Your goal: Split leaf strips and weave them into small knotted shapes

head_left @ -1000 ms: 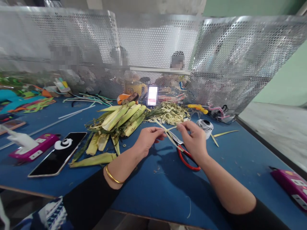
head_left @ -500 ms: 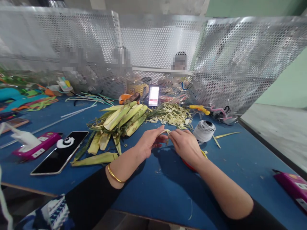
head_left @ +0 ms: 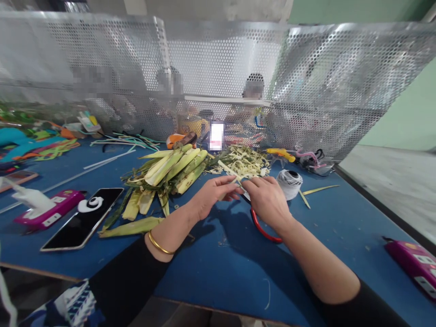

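My left hand (head_left: 215, 194) and my right hand (head_left: 267, 197) meet above the blue table, just in front of a heap of pale husk scraps (head_left: 242, 162). Between their fingertips is a thin pale husk strip (head_left: 229, 170), pinched by both hands. Red-handled scissors (head_left: 261, 230) lie partly under my right hand, their blades mostly hidden. A spool of white thread (head_left: 289, 184) stands right of my right hand. To the left of my hands is a pile of green-yellow corn husks (head_left: 177, 168).
A black phone (head_left: 83, 220) and a magenta power strip (head_left: 56, 209) lie at the left; another magenta strip (head_left: 410, 261) is at the right edge. Behind stand a lit phone (head_left: 216, 135), a yellow-orange tool (head_left: 281, 153) and a perforated metal screen (head_left: 221, 54), with people beyond.
A longer piece of the strip now shows above my fingertips. My right hand has shifted slightly, and more of the red scissor handle shows under it. The view has moved a little.
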{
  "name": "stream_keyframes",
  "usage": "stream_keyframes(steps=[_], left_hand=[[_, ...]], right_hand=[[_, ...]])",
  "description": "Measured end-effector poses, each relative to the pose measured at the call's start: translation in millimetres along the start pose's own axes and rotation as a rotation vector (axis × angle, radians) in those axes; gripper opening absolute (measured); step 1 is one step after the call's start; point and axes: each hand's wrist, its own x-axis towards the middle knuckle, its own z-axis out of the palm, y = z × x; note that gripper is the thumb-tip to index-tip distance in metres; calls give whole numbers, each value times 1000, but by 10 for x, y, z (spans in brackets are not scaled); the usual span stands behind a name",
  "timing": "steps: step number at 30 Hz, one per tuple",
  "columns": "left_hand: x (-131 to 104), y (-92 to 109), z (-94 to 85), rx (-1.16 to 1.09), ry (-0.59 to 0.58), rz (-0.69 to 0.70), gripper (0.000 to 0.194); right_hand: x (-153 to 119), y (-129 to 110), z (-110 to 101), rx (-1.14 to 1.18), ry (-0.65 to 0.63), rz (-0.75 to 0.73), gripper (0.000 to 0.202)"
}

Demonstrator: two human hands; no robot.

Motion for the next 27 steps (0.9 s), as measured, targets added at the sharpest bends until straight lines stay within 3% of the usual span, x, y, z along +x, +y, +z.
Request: stream_keyframes(steps=[5, 13, 19, 27], left_hand=[[-16, -29, 26, -66, 34, -171, 31], [6, -86, 65, 24, 265, -1, 20], [-8, -72, 85, -118, 254, -12, 20], [30, -152, 65, -36, 341, 33, 18]], right_hand=[[8, -41, -8, -27, -31, -175, 18], [-14, -71, 1, 32, 48, -5, 33], [-26, -145, 23, 97, 31, -23, 32], [-39, -225, 31, 237, 12, -67, 32]])
